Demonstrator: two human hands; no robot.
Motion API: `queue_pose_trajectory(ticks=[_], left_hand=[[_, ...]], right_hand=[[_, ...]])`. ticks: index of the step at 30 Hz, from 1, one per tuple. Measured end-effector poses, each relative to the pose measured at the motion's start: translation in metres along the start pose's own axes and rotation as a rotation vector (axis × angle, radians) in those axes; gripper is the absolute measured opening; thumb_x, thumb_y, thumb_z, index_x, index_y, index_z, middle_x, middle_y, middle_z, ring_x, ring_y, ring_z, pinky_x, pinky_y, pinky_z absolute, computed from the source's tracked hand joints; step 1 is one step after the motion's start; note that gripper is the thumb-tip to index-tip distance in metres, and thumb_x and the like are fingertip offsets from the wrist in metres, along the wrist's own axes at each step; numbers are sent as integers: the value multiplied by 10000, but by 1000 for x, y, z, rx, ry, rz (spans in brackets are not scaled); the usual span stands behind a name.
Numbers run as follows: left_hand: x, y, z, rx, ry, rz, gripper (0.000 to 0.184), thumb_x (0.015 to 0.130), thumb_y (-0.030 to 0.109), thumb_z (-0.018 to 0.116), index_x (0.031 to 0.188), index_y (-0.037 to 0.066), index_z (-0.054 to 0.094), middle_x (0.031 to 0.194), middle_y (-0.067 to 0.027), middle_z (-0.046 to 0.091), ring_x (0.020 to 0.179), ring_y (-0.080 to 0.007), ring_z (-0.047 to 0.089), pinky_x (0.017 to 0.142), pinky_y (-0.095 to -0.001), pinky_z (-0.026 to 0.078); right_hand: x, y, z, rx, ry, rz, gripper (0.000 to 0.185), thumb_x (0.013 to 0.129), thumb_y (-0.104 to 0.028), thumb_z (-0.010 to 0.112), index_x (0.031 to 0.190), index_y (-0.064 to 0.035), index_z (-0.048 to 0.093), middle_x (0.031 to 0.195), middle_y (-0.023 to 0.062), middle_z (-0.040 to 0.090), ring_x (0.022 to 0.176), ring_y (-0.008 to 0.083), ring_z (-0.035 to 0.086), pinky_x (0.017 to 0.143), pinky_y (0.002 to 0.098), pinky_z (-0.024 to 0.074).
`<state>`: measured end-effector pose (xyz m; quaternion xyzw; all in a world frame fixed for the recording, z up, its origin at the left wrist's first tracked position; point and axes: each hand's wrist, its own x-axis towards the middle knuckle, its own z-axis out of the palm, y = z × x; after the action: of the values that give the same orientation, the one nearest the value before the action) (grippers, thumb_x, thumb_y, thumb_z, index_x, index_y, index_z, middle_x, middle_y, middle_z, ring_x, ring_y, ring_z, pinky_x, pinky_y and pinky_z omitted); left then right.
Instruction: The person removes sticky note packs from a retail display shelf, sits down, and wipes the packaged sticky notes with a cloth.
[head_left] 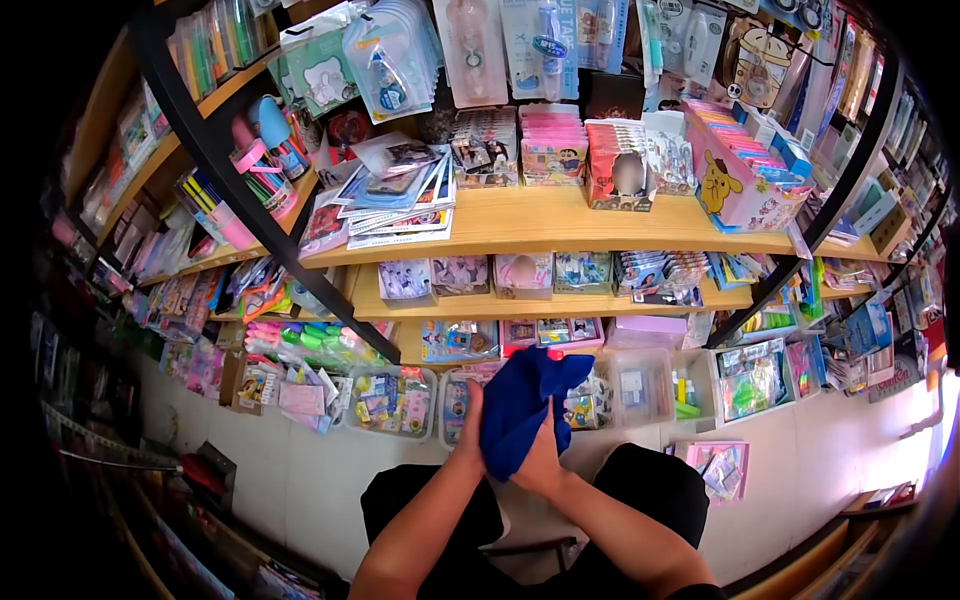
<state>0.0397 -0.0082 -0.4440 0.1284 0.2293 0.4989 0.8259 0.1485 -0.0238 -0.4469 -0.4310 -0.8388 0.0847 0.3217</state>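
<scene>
cloth: plain blue | shelf: tan woodgrain | trousers: black

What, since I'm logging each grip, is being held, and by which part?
A bunched blue cloth, held in both hands: the left hand at its left edge, the right hand at its lower right side.

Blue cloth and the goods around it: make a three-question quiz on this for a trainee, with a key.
1. True or false: the left hand and the right hand both touch the blue cloth.
2. Pick one. What lies toward the left end of the large wooden shelf in front, as seen in the picture?
A) a football
B) a pile of papers
C) a kettle
3. Fill in: the pink tray on the floor lies beyond the knees, toward the ____ side of the picture.

Key: 1. True. 2. B. 3. Right.
</scene>
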Motion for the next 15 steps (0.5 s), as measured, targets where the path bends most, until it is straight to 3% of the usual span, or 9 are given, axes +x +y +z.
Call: queue_pose_trajectory(ticks=[1,4,6,9,11,12,15], left_hand=[[-1,-2,0,30,37,4,763,844,626,295,1317,28,331,1283,-124,441,1166,-231,446,997,-380,341],[2,-17,-17,-11,71,-25,682,874,576,272,1299,48,357,1280,-89,450,1163,-220,438,996,-375,319],[-3,-18,-16,-4,101,-20,737,855,616,247,1306,42,349,1298,-116,431,1198,-253,405,1019,-403,287],[-7,-10,-8,-10,60,-33,787,837,649,217,1319,38,331,1323,-131,403,1215,-260,390,1030,-408,274],[-9,0,-9,-123,-35,-60,773,835,643,240,1318,48,336,1316,-108,414,1197,-235,413,1018,-388,297],[-10,4,-8,-83,-39,-63,821,817,673,218,1333,40,310,1334,-112,392,1219,-230,390,1034,-384,276],[-11,3,-10,186,94,-41,898,785,715,154,1345,25,279,1365,-136,343,1249,-248,351,1047,-384,255]], right_hand=[[4,5,-1,-20,2,19,430,756,-261,516,1140,-70,539,1170,150,526,1130,322,461,1018,558,169],[11,32,19,271,78,506,393,790,-248,489,1137,-68,532,1172,138,523,1121,324,456,1008,526,210],[13,58,31,323,86,585,377,812,-253,467,1137,-71,525,1174,129,520,1119,323,447,996,502,226],[12,41,24,87,46,570,370,824,-271,454,1134,-80,520,1170,115,516,1129,310,428,962,510,238],[8,23,26,-198,68,317,373,820,-278,463,1135,-84,520,1165,117,518,1128,308,429,953,525,232],[12,18,26,61,84,377,376,815,-282,472,1135,-91,523,1164,120,516,1134,308,426,947,547,223],[18,3,13,42,109,217,368,793,-299,500,1092,-91,550,1132,118,533,1118,310,435,952,548,208]])
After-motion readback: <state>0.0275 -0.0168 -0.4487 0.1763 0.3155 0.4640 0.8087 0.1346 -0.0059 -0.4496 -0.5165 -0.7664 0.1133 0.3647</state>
